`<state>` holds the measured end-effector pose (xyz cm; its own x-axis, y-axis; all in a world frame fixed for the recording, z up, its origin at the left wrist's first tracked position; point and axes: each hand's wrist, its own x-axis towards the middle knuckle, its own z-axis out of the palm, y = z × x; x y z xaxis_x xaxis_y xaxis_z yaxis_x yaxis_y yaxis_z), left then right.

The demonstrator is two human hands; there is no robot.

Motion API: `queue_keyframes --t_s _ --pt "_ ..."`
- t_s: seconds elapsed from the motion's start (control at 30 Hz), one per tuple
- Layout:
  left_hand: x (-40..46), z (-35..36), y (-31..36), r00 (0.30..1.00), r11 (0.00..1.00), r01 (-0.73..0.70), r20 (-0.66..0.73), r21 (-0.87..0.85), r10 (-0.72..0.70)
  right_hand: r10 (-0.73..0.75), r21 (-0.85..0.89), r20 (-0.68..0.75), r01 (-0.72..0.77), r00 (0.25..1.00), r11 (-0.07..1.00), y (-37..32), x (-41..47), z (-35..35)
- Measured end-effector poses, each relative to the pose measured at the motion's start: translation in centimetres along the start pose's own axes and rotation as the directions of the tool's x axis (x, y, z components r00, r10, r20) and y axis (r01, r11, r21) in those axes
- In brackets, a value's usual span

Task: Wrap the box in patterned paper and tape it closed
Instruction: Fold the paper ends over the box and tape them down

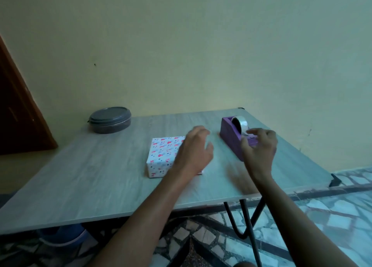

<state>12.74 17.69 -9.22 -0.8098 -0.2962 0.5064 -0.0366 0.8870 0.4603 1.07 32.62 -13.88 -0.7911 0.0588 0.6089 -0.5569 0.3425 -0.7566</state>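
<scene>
Head view: looks down on a grey wood-grain surface [90,176] against a yellow wall [201,45]. Near its middle lies the box [163,156], already covered in white paper with pink, blue and dark spots, flat on the surface. Over the box's right side hovers the left hand [194,152], grip spread, fingers loosely fanned and holding nothing; cannot tell whether the palm touches the paper. To the right, well apart from the box, stands a purple tape dispenser [231,137] carrying a roll of clear tape [239,123]. At the dispenser's near end sits the right hand [259,148], fingers [254,131] curled and reaching toward the tape by the cutter; too blurred to tell whether the grip pinches the tape end. At the far left of the surface rests a round dark lidded container [110,119]. Beyond the far left edge, a brown door [18,115]. Below the near edge, black metal legs [244,218] over a patterned stone floor [332,216].
</scene>
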Motion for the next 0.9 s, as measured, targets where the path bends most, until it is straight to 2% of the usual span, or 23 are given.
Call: queue_keyframes --t_s 0.1,0.2,0.27,0.4,0.5,0.6,0.73,0.9 --pt "0.7 3.5 3.4 0.992 0.998 -0.025 0.126 -0.059 0.032 0.072 -0.042 0.089 -0.068 0.993 0.997 2.5 2.6 -2.4" --pt "1.9 6.8 4.6 0.96 0.986 0.132 0.259 -0.099 -0.102 0.153 -0.1 0.293 -0.129 0.944 0.987 4.5 5.0 -3.5" --pt "2.7 8.7 4.2 0.933 0.975 0.2 0.323 -0.096 -0.159 0.204 -0.044 0.429 -0.205 0.88 0.978 5.2 6.1 -3.6" --pt "4.1 11.6 3.3 0.903 0.975 0.218 0.387 -0.037 -0.187 0.141 0.077 0.589 -0.229 0.795 0.97 7.6 7.5 -3.4" --pt "4.9 13.1 3.0 0.894 0.976 0.214 0.406 -0.023 -0.187 0.064 0.167 0.611 -0.208 0.789 0.964 8.8 7.7 -3.2" --pt "5.3 14.0 3.2 0.899 0.973 0.224 0.398 -0.053 -0.186 0.001 0.172 0.6 -0.129 0.8 0.977 9.7 8.4 -3.1" --pt "5.8 14.9 3.8 0.894 0.974 0.222 0.409 -0.048 -0.183 -0.016 0.12 0.599 -0.071 0.8 0.99 10.9 9.5 -3.4" --pt "6.2 16.2 7.2 0.897 0.993 0.116 0.428 0.015 -0.111 0.024 0.111 0.545 -0.1 0.838 0.989 12.7 10.6 -6.0"
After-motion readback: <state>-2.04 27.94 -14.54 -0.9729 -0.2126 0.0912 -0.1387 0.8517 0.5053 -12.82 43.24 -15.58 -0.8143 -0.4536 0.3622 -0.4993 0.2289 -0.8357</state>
